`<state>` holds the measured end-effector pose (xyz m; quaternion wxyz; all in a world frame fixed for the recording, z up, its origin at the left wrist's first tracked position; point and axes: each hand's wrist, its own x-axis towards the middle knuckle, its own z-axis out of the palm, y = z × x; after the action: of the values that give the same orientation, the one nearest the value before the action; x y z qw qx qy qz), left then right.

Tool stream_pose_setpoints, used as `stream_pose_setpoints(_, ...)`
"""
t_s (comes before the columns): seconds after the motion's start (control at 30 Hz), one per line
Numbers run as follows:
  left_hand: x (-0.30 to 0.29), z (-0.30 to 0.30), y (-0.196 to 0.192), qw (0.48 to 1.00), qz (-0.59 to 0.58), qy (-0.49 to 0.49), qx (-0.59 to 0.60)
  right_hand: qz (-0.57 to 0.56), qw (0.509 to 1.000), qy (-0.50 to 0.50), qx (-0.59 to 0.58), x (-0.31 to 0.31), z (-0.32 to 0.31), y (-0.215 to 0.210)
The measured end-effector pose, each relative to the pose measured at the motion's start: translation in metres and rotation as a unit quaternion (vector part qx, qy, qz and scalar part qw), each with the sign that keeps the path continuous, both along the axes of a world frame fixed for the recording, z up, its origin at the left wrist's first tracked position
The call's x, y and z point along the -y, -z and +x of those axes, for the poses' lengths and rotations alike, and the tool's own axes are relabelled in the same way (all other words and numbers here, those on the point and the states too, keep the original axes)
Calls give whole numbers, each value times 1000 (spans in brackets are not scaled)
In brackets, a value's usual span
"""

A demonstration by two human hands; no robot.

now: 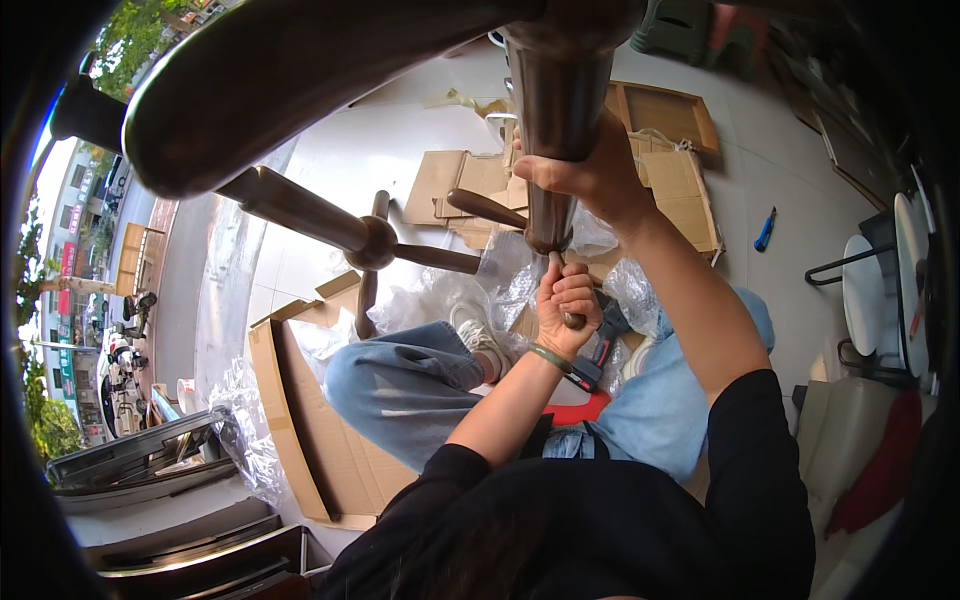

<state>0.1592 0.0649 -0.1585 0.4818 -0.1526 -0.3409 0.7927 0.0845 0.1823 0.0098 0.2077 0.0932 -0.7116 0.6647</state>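
Observation:
Dark brown turned wood, seemingly a coat stand, fills the upper part of the head view. My right hand (595, 180) wraps round its thick post (550, 115). Below, my left hand (567, 305) is closed round a short wooden peg (574, 321) at the post's lower end, its thumb pointing up against the joint. Most of this peg is hidden by my fingers. Another peg (487, 208) sticks out to the left of the same end. Further left, a second turned post (315, 212) ends in a ball with several pegs round it.
Between my legs lies a cordless drill (603, 345). Clear plastic wrap (410, 305) and flattened cardboard (435, 190) cover the floor ahead. An open cardboard box (345, 440) stands at left, a blue utility knife (765, 228) lies at right, near a rack (865, 290) with white plates.

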Motion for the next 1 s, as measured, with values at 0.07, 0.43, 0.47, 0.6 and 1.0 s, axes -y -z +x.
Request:
stream_pose_setpoints(0.07,-4,-2,0,997,-44,-12,-58,-3,1000,-23,7,-1,-2,2)
stream_pose_setpoints(0.43,10,-15,-49,601,-708,230,-290,32,997,52,-37,25,13,-3)
stream_pose_setpoints(0.47,13,-16,-49,558,-732,246,-304,39,997,50,-36,28,14,-4)
stream_pose_setpoints(0.6,30,-18,-35,744,-580,206,-260,61,997,22,-40,32,13,-4)
stream_pose_setpoints(1.0,21,-14,-18,856,-482,124,-140,63,996,43,-45,29,5,-3)
